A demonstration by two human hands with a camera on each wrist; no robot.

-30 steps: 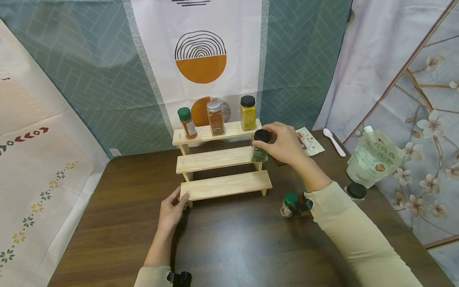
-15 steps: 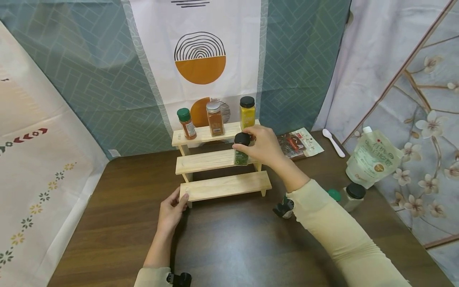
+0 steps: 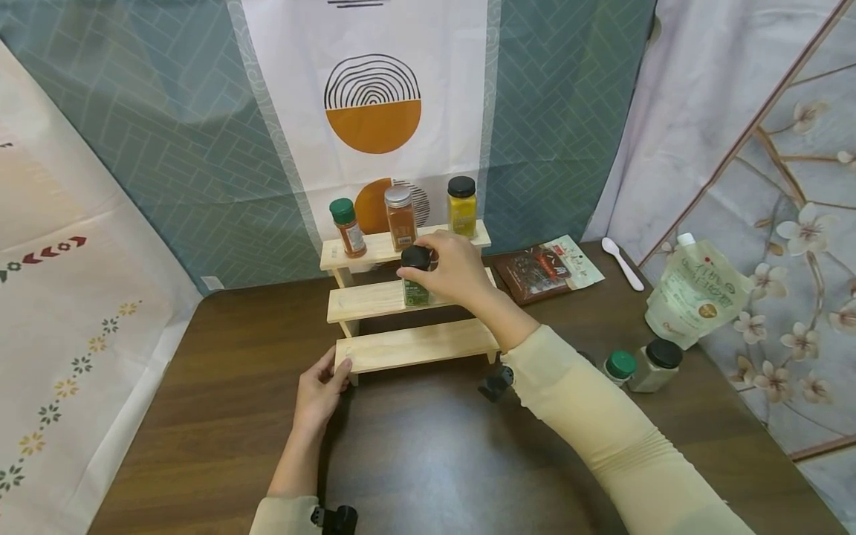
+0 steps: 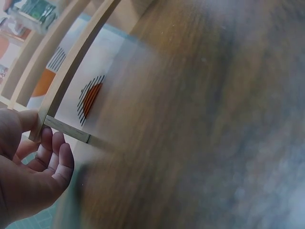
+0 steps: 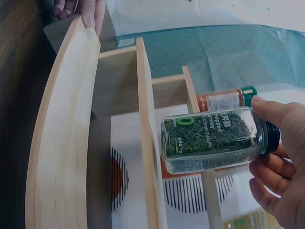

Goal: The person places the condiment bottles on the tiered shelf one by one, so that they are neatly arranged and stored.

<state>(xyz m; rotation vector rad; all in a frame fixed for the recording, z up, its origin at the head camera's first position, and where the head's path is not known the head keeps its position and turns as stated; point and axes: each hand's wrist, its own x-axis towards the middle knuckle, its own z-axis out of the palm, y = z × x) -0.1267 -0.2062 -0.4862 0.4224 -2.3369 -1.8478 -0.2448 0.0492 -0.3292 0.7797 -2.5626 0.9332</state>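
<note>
A three-tier wooden rack stands on the table. My left hand grips the left end of its lowest tier; in the left wrist view the thumb lies on top and the fingers curl beneath. My right hand holds a glass jar of chopped parsley by its black lid, thumb on one side and fingers on the other. The jar is upright over the middle tier, near its centre; whether its base touches the wood I cannot tell. On the top tier stand a green-lidded jar, a silver-lidded jar and a yellow jar.
Right of the rack lie a brown packet and a white spoon. Farther right stand a spouted pouch, a black-lidded jar and a small green-lidded jar, close to my right sleeve. Hanging cloth backs the table.
My right hand has carried the parsley jar left along the middle tier, from its right end to near the centre. More of the brown packet shows. My left hand has stayed put.
</note>
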